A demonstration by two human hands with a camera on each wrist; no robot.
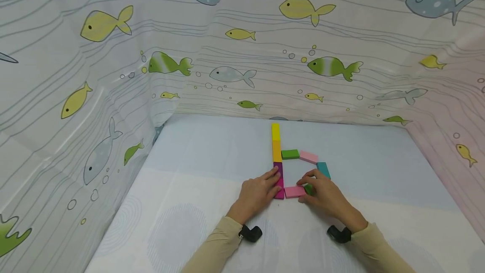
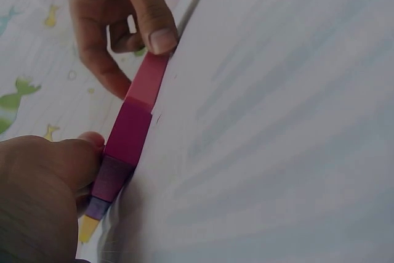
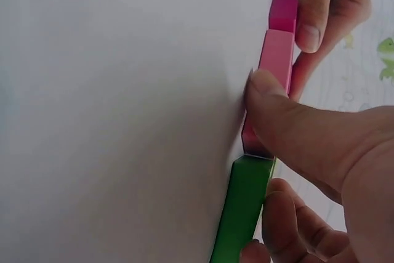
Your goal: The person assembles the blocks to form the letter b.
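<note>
A column of blocks stretches away from me on the table, with a yellow block (image 1: pixel 275 131) at its far end, an amber block (image 1: pixel 277 151), a purple block (image 1: pixel 278 164) and a magenta block (image 1: pixel 279 196) nearest. My left hand (image 1: pixel 256 193) rests its fingertips on the purple and magenta blocks from the left. Between thumb and fingers, my right hand (image 1: pixel 325 194) pinches a pink block (image 1: pixel 292 192), whose left end meets the magenta block. Beside it lies a green block (image 3: pixel 242 201), partly hidden under that hand in the head view.
Right of the column, another green block (image 1: pixel 290 154), a second pink block (image 1: pixel 308 156) and a teal block (image 1: pixel 323 169) form a curve. A pale cloth covers the table (image 1: pixel 204 146). Behind it hangs a fish-patterned curtain (image 1: pixel 265 70).
</note>
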